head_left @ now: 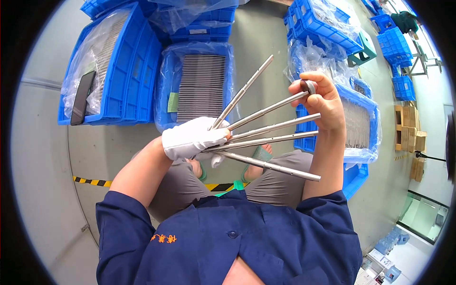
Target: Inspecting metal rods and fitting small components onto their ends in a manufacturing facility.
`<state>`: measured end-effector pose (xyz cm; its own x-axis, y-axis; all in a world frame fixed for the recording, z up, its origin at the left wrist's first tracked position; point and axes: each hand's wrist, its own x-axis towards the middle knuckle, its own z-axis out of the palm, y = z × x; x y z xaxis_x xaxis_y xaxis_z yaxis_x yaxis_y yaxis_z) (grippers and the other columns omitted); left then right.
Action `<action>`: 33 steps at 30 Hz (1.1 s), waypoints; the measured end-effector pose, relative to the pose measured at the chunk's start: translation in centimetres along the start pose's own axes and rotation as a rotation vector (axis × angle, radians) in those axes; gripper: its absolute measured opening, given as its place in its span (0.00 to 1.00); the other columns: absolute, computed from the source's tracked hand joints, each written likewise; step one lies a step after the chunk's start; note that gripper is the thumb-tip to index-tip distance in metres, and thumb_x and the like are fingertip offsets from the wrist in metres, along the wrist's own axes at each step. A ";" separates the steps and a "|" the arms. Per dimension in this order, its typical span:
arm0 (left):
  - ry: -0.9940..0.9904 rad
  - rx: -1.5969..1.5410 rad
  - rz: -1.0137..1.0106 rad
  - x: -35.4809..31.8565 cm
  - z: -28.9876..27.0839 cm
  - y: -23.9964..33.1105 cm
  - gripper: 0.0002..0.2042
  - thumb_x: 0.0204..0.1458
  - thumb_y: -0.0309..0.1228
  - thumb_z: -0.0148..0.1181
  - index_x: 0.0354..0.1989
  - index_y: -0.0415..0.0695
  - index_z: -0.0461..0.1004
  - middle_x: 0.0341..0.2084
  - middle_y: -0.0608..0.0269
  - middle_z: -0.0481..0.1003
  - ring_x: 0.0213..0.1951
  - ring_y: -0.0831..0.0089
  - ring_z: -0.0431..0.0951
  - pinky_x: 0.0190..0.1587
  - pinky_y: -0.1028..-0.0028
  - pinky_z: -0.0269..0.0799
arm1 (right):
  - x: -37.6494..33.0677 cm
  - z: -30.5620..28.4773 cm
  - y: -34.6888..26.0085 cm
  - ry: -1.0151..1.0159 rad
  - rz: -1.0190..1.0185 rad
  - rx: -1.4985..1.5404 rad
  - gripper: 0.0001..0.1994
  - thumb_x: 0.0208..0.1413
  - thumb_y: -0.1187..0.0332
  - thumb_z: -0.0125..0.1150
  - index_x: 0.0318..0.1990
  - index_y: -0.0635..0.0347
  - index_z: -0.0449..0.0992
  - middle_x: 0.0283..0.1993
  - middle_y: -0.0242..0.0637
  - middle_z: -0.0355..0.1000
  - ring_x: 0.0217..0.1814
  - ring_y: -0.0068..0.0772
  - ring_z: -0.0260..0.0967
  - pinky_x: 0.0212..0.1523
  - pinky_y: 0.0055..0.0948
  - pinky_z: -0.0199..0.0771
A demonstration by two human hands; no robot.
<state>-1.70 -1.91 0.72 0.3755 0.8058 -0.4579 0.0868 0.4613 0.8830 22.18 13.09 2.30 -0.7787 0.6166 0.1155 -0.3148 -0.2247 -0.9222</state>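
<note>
Above the person's lap, the left hand (192, 139), in a white glove, is closed around the near ends of five long grey metal rods (268, 127), which fan out to the right of the glove like spokes. The right hand (319, 100), bare, is just beyond the tips of the upper rods, its fingers pinched on a small dark metal ring (308, 86) that sits at the end of the second rod from the top; the lowest rod points away below that wrist. Behind the fan of rods stands a blue plastic crate (197, 84) lined with clear plastic film and packed with rows of the same grey rods, a pale green label (173, 102) lying against its left inside wall. Left of that crate a second blue crate (114, 71) leans tilted, also film-lined, with a black phone (82, 98) resting on its near corner. Right of the rods, behind the right hand, another film-lined blue crate (357, 128) holds more rods. Further blue crates (317, 23) are stacked beyond it. A yellow-and-black striped tape (91, 181) runs across the grey floor (266, 42) below the left forearm, and brown cardboard boxes (409, 137) sit far right of the rods.
</note>
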 end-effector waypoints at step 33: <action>-0.027 -0.030 -0.064 0.8 0.2 0.1 0.18 0.48 0.46 0.48 0.31 0.41 0.69 0.25 0.66 0.68 0.30 0.78 0.65 0.34 0.77 0.61 | 1.1 3.0 3.2 -0.064 0.203 0.059 0.18 0.39 0.76 0.62 0.42 0.62 0.68 0.42 0.47 0.69 0.37 0.28 0.70 0.38 0.22 0.73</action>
<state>-1.18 -1.26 0.49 0.3949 0.7641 -0.5102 0.0842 0.5229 0.8482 18.70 10.81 0.58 -0.8617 0.5053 -0.0450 -0.1777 -0.3838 -0.9061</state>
